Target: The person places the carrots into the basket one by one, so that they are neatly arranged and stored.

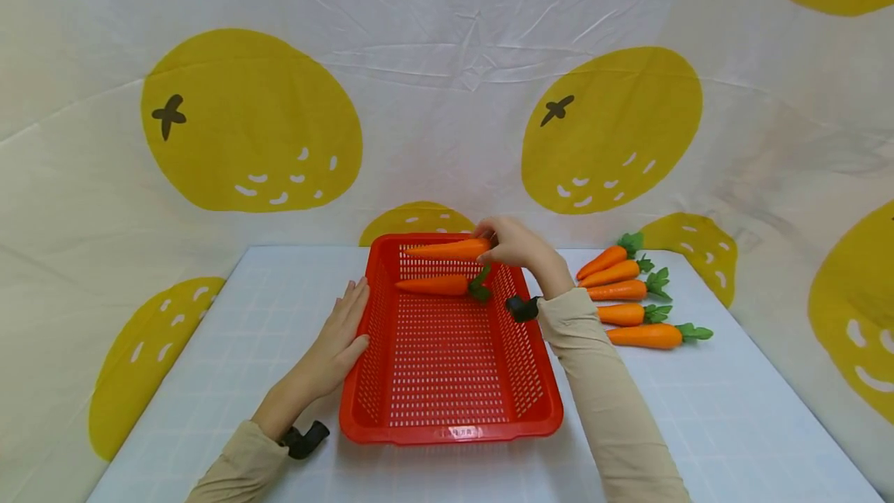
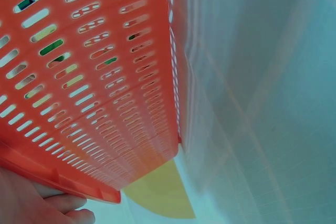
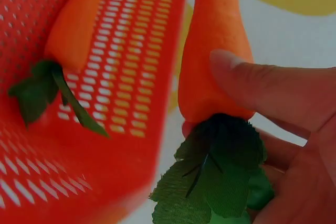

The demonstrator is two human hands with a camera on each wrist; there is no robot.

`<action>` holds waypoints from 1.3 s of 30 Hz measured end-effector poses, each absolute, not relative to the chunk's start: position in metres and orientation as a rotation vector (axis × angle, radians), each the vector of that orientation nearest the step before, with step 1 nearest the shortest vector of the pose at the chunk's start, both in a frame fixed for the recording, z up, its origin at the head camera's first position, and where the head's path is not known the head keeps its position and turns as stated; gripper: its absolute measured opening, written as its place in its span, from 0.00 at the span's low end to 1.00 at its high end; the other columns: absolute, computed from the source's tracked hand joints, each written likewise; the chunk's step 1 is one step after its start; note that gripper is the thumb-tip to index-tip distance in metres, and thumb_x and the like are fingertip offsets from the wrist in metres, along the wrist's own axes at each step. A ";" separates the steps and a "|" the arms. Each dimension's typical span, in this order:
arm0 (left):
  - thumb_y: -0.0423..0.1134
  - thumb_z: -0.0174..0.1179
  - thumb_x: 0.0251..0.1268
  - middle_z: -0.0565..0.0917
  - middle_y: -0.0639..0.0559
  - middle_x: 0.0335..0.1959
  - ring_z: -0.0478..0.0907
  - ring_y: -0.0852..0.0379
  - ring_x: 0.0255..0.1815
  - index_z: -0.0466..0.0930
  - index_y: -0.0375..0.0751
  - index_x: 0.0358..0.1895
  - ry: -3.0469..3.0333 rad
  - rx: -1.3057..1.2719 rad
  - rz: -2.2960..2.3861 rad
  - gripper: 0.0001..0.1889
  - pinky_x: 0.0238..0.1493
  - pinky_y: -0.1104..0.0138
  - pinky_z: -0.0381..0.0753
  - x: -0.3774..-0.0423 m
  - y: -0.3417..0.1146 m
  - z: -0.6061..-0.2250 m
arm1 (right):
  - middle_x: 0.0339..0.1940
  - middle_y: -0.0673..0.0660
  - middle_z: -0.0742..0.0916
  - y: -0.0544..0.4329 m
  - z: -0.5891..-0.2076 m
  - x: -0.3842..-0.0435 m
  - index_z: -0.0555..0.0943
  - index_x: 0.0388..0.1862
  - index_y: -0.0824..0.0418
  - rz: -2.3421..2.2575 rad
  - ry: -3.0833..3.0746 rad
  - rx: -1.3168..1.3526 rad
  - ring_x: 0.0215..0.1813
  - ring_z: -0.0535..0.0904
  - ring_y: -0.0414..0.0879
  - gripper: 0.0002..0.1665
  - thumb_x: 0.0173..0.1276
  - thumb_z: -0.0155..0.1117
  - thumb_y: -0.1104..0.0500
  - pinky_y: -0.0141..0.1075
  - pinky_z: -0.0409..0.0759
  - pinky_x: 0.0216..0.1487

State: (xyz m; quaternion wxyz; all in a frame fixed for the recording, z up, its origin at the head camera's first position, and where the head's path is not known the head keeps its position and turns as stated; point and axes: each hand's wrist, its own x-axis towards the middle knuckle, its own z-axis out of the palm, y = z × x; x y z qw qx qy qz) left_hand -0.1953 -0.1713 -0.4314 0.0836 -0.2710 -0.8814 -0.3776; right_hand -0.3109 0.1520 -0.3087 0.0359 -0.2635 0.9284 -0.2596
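My right hand (image 1: pixel 515 244) holds an orange carrot (image 1: pixel 447 250) above the far end of a red perforated plastic basket (image 1: pixel 450 433). In the right wrist view, thumb and fingers pinch this carrot (image 3: pixel 215 61) near its leafy green top. Another carrot (image 1: pixel 433 285) lies inside the basket, toward the far wall, its leaves pointing right. My left hand (image 1: pixel 335 341) rests against the basket's left rim with its fingers fairly straight. Part of that hand (image 2: pixel 37 203) shows at the rim in the left wrist view.
Several carrots (image 1: pixel 618 291) with green leaves lie in a column on the white table (image 1: pixel 726 418), right of the basket. A white cloth (image 1: pixel 433 115) printed with yellow fruit hangs behind and beside the table. Each wrist carries a black camera mount (image 1: pixel 305 439).
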 end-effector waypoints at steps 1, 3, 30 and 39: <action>0.32 0.44 0.67 0.44 0.38 0.81 0.32 0.41 0.81 0.42 0.29 0.78 -2.630 -0.810 -1.126 0.38 0.74 0.38 0.34 -0.195 -0.171 -0.432 | 0.47 0.65 0.86 0.147 -0.311 -0.312 0.80 0.55 0.71 -0.792 2.846 -0.796 0.50 0.81 0.57 0.24 0.59 0.72 0.66 0.48 0.78 0.54; 0.32 0.44 0.68 0.43 0.38 0.81 0.33 0.40 0.81 0.41 0.29 0.78 -2.630 -0.812 -1.127 0.37 0.74 0.39 0.34 -0.195 -0.171 -0.432 | 0.47 0.64 0.86 0.138 -0.316 -0.314 0.81 0.55 0.71 -0.773 2.834 -0.771 0.50 0.81 0.56 0.24 0.58 0.72 0.66 0.46 0.78 0.54; 0.32 0.44 0.68 0.43 0.39 0.81 0.32 0.40 0.80 0.41 0.30 0.79 -2.638 -0.805 -1.094 0.38 0.73 0.38 0.35 -0.200 -0.173 -0.430 | 0.38 0.57 0.83 0.097 -0.388 -0.325 0.84 0.42 0.65 -0.564 2.818 -0.458 0.37 0.75 0.49 0.19 0.50 0.79 0.66 0.38 0.79 0.39; 0.33 0.44 0.67 0.44 0.39 0.81 0.34 0.36 0.80 0.42 0.29 0.78 -2.635 -0.804 -1.090 0.38 0.73 0.38 0.35 -0.199 -0.173 -0.430 | 0.32 0.58 0.83 0.091 -0.390 -0.319 0.82 0.33 0.63 -0.473 2.904 -0.378 0.33 0.77 0.52 0.18 0.43 0.81 0.68 0.40 0.79 0.32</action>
